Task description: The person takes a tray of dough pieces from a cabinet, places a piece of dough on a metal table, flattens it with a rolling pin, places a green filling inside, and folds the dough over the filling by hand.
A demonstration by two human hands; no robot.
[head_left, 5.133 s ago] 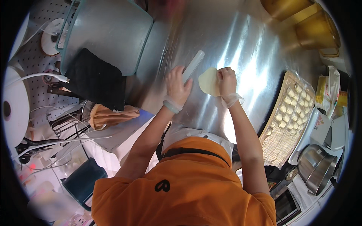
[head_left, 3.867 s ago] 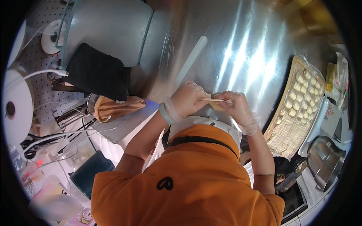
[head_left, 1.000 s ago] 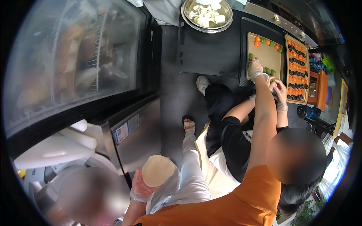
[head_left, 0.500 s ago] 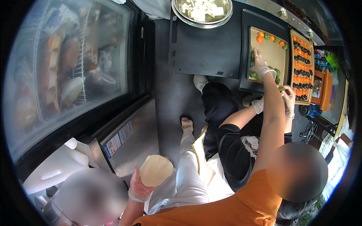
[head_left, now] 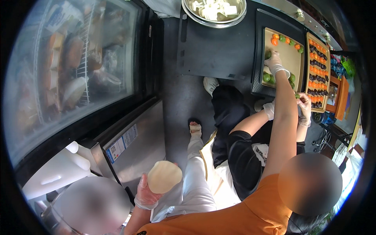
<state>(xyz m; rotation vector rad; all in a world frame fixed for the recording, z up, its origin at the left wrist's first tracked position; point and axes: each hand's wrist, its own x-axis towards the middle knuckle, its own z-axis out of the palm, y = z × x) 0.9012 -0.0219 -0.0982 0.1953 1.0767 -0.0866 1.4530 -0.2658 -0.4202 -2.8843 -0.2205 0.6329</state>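
Observation:
My left hand (head_left: 147,192), in a clear glove, holds a pale round dough disc (head_left: 165,177) above my lap. My right arm stretches out to a gold baking tray (head_left: 288,66), where my gloved right hand (head_left: 275,62) bends down near its left side. Small green pieces (head_left: 268,77) lie close below that hand; the fingertips are too hidden to show a hold. Orange and green pieces (head_left: 287,40) line the tray's far end. Beside my right arm a co-worker's gloved hand (head_left: 304,107) pinches a small green piece (head_left: 297,95).
A second gold tray (head_left: 328,43) holds rows of orange and dark pieces. A steel bowl (head_left: 239,17) of white chunks stands on the black table (head_left: 219,53). A glass-fronted fridge (head_left: 74,137) fills the left. The co-worker in black (head_left: 244,160) sits close under my right arm.
My right hand has bent down at the tray's left side, its fingers no longer stretched out. My left hand still holds the dough disc. The whole view has shifted slightly.

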